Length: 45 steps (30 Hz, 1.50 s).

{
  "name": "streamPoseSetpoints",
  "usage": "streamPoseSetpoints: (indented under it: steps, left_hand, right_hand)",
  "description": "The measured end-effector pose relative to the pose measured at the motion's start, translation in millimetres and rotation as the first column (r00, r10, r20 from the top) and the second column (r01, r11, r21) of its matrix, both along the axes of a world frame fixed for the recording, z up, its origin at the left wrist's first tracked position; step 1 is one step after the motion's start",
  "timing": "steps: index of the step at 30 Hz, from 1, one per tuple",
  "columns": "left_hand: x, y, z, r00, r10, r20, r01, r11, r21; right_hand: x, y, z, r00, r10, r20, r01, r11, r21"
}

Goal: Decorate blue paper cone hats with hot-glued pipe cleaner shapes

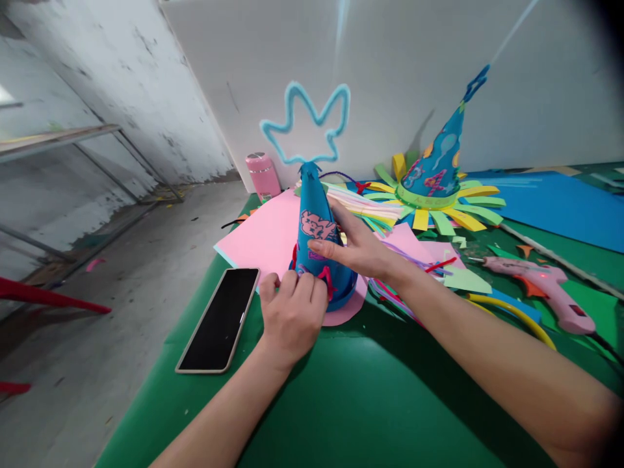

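Note:
A blue paper cone hat (313, 198) stands upright on a pink paper circle (348, 314), topped by a light blue pipe cleaner bent into a crown outline (294, 104). My right hand (358, 244) grips the cone from the right, its thumb across the front and its fingers behind. Low on the cone's front, my left hand (295, 315) is closed with curled fingers; whatever they pinch is hidden. Beside those fingers a red pipe cleaner piece (328, 283) sits on the cone. Above it is a pink animal sticker (316, 225).
A black phone (219, 322) lies left on the green table (341, 403). Pink paper (268, 227) and a pink flask (263, 175) are behind. To the right are a finished-looking cone hat (433, 159) with yellow and green strips, a pink glue gun (546, 286) and paper scraps.

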<state>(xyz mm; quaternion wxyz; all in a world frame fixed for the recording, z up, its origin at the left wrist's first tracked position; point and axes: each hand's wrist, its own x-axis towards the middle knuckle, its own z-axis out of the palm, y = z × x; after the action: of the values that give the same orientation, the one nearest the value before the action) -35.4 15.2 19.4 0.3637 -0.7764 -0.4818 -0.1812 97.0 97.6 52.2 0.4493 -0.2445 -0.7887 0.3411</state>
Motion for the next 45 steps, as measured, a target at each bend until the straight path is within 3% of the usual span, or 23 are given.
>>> streamPoseSetpoints:
  steps: [15,24,32,40,45]
  left_hand:
    - [-0.9,3.0,-1.5,1.0,-0.005,0.016,0.005,1.0,0.017]
    - [-2.0,2.7,-0.9,1.0,-0.017,0.026,0.017,1.0,0.004]
    - [-3.0,3.2,-3.1,0.999,-0.008,0.043,0.009,1.0,-0.018]
    - [-9.9,0.4,0.1,0.963,-0.043,0.268,0.07,0.993,-0.093]
    - [-24.1,-1.4,-5.2,0.832,0.071,0.55,0.055,0.977,-0.208]
  right_hand:
    - [12.4,-3.5,3.6,0.993,0.102,0.062,-0.102,0.995,-0.016]
    - [22.3,-5.8,-14.9,0.972,-0.005,0.236,-0.022,0.994,0.111]
    - [22.5,-1.0,-21.2,0.962,-0.055,0.269,0.001,0.981,0.195]
    - [22.4,-1.3,-23.5,0.96,-0.076,0.269,0.03,0.985,0.17]
    - [23.5,-1.6,-27.9,0.966,-0.065,0.249,0.028,0.989,0.148]
